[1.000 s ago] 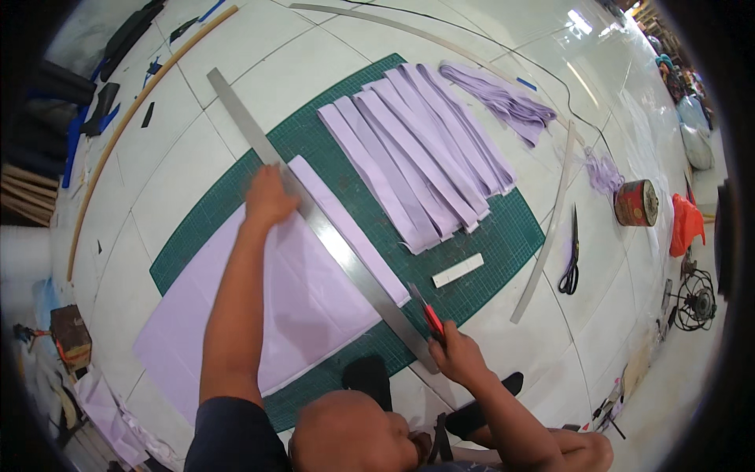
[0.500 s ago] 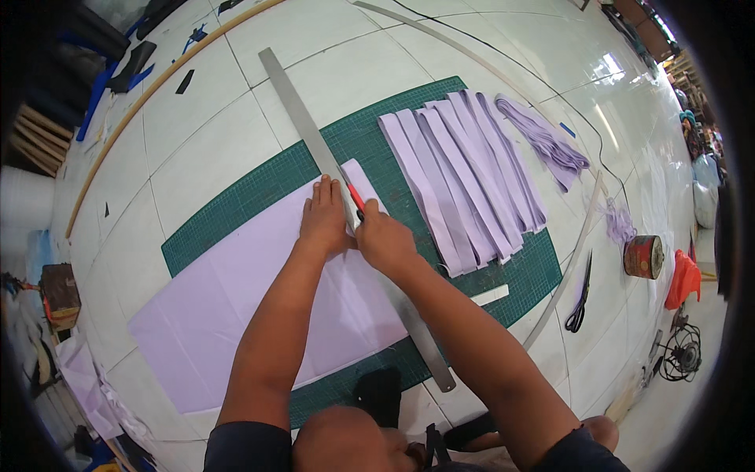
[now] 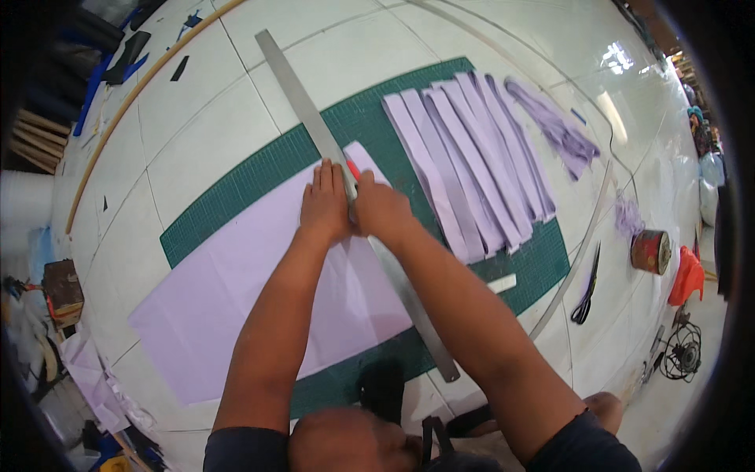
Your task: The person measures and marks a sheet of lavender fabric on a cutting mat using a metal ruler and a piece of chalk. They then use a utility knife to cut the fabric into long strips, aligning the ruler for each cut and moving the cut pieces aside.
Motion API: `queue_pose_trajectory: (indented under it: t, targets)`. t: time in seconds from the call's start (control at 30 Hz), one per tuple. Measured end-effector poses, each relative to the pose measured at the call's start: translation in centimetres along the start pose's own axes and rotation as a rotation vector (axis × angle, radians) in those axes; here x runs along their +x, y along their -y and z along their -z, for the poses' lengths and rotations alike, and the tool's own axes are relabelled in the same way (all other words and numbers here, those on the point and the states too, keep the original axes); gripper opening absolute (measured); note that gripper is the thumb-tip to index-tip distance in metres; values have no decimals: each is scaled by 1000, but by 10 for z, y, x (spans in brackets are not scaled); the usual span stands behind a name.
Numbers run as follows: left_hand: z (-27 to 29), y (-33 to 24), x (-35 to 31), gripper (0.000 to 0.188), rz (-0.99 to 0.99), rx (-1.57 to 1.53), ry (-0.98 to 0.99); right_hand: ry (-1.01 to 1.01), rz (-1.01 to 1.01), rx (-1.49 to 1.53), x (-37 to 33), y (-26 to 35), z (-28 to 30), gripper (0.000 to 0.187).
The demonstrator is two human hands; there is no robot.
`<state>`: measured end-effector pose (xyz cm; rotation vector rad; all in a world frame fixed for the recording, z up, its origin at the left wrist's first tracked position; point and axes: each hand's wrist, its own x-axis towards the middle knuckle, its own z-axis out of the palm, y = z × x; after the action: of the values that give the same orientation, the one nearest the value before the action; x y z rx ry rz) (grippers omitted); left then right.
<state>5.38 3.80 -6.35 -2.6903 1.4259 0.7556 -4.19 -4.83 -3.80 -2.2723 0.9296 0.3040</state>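
A long steel ruler [image 3: 291, 86] lies slantwise over lilac fabric [image 3: 228, 291] on a green cutting mat [image 3: 228, 200]. My left hand [image 3: 324, 206] presses down on the ruler and the fabric beside it, fingers stretched out flat. Closed around a red cutter knife [image 3: 352, 168], my right hand [image 3: 381, 208] is against the ruler's right edge; its grip hides the rest of the tool. A narrow lilac strip [image 3: 366, 161] shows just right of the ruler, its near part covered by my right hand. Several folded lilac strips [image 3: 472, 161] lie side by side on the mat's right.
Right of the mat are a lilac bundle [image 3: 558, 130], black scissors [image 3: 586, 291], a thin metal strip [image 3: 578, 256] and a rusty tin [image 3: 650, 252]. A short white piece [image 3: 502, 283] lies by my right forearm. A long curved wooden rod [image 3: 118, 118] rests on the tiles at left.
The whole view has shifted a little. My right hand and the cutter knife have slid slightly farther away along the ruler; my left hand stays pressed on it.
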Motion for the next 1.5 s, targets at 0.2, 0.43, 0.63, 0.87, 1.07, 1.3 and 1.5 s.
queue_pose_trajectory:
  t: [0.2,0.43,0.63,0.87,1.07,1.3,1.5]
  targets:
    - [6,-4,2,138,4,22,7,78,-31,55,-40,-37,-11,25]
    - [7,-11,6,140,6,31,66,218,-202,49,-162,-88,-19,21]
    - [15,-15,5,140,-1,71,93,299,-296,-26,-284,-128,-31,19]
    - [5,5,6,143,-1,49,59,311,-226,-90,-316,-124,3,22]
    - [8,-6,9,145,-31,24,66,-77,-11,8,-172,-93,11,22]
    - [5,-2,7,140,21,-7,40,-22,28,27,-43,-21,0,24]
    - [-6,4,9,139,3,-12,-15,-66,45,46,-11,-12,-16,34]
